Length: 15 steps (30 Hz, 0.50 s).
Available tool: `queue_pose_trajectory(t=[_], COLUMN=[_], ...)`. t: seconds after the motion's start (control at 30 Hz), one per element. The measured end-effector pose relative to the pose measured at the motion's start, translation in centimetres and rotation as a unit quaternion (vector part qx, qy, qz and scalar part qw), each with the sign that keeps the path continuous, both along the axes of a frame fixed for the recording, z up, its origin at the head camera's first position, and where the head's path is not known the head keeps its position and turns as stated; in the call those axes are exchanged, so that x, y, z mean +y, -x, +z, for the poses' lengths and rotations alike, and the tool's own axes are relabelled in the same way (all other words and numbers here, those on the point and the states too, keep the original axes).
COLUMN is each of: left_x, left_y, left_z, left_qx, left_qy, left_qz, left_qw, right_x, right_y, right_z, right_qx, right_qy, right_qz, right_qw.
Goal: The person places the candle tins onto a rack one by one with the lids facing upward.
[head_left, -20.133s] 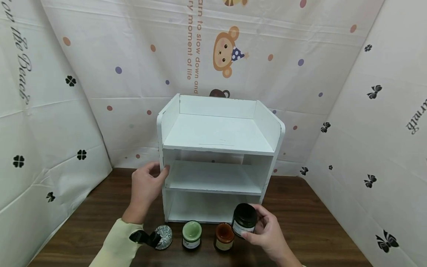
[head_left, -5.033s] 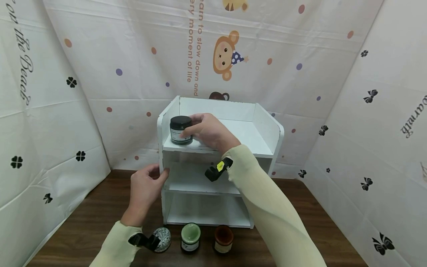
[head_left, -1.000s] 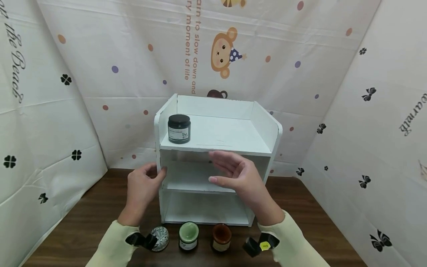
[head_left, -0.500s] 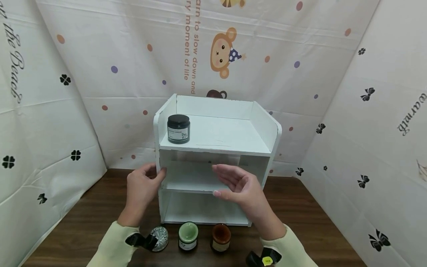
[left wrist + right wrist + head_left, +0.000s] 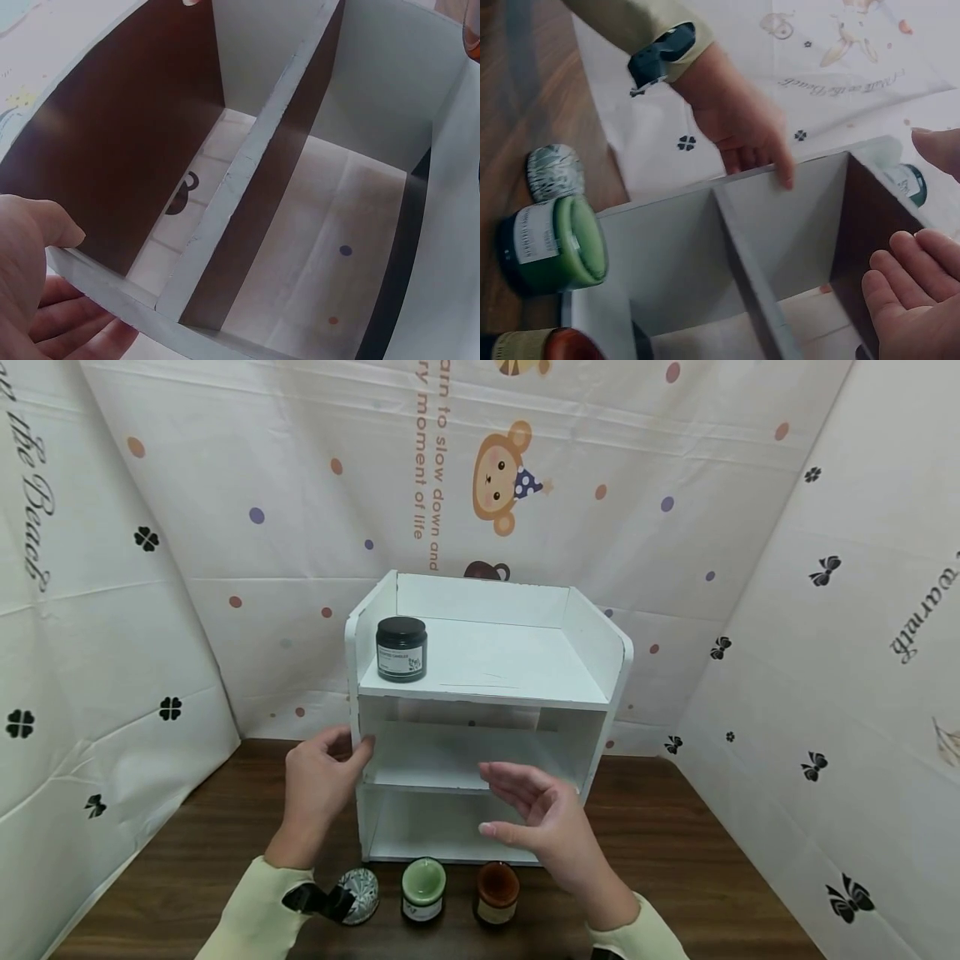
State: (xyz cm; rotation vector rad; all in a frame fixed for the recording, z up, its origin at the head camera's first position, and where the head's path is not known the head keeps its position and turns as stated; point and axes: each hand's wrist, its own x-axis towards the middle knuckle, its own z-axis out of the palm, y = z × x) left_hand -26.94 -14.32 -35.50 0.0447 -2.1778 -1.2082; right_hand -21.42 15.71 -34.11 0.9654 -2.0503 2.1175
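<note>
My left hand (image 5: 321,785) pinches the left side panel of a small white shelf unit (image 5: 487,652). In the left wrist view its thumb (image 5: 60,223) lies inside the panel's edge and the fingers outside. Upright at the left of the top shelf stands a black-lidded scented candle jar (image 5: 401,652) with a white label. My right hand (image 5: 555,827) hangs in front of the lower shelves, thumb and fingers apart, holding nothing. Below it, a little to the left, is an amber candle jar (image 5: 497,897). A green candle jar (image 5: 423,893) stands left of that one.
A round patterned grey tin (image 5: 362,897) sits left of the green jar, partly hidden by the left wrist camera (image 5: 318,902). All stand on a dark wooden table (image 5: 675,860). Printed white cloth (image 5: 300,485) hangs behind and at both sides.
The right hand carried the black-lidded jar from beside the amber jar to the top shelf, released it and has moved down toward the amber jar. The left hand keeps its hold.
</note>
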Motion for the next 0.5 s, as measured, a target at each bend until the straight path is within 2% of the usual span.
queue_pose_trajectory(t=[0.2,0.5], left_x=[-0.1,-0.1], left_y=[-0.1,0.1], left_z=[0.0,-0.1], left_qx=[-0.002,-0.006], left_qy=[0.0,-0.004], left_qz=[0.002,-0.001], left_qw=[1.0,1.0], right_x=[0.2,0.8], right_y=[-0.1,0.1], right_z=[-1.2,-2.8], right_qx=[-0.019,0.016], right_qy=[0.002,0.008], right_qz=[0.003,0.01], right_qw=[0.9998,0.9998])
